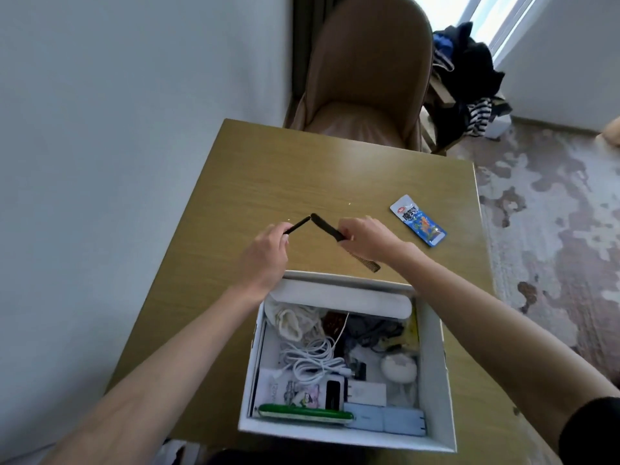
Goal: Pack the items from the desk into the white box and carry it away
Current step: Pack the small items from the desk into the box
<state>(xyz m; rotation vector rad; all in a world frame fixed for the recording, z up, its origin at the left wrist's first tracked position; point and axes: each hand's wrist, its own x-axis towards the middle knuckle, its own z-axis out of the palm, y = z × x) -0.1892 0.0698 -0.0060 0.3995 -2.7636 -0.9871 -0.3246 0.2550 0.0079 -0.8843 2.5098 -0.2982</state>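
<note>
A white box (436, 380) stands open at the near edge of the wooden desk (302, 169), holding cables, chargers, a cloth pouch and several small items. Above the desk beyond the box, my left hand (265, 253) and my right hand (365, 238) each grip one end of a black folding comb (327, 224), bent into an inverted V. A black comb (367, 263) lies on the desk under my right wrist, partly hidden. A blue snack packet (417, 220) lies to the right on the desk.
A brown padded chair (365, 72) stands at the desk's far side. Clothes are heaped on another chair (466, 82) at the back right. A white wall runs along the left, and patterned floor (553, 213) lies to the right.
</note>
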